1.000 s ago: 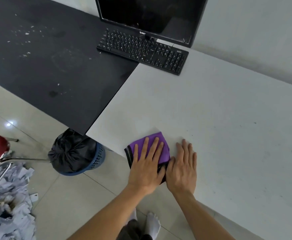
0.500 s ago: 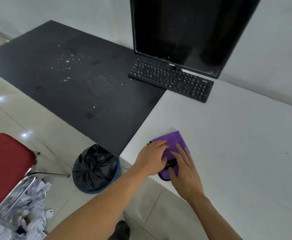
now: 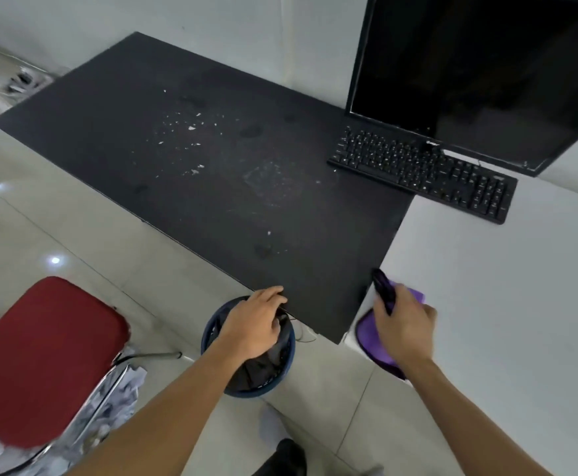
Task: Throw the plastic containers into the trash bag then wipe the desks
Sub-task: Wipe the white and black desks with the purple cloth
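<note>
I see the right hand bunched around the purple cloth at the near left corner of the white desk, fingers curled tight on the fabric; the palm covers most of it, and one end hangs past the edge. The left hand reaches over the black trash bag in its blue bin, fingers loosely bent, tips at the black desk edge; whether they touch it I cannot tell. Pale crumbs dot that desk. The monitor is cropped at the top.
</note>
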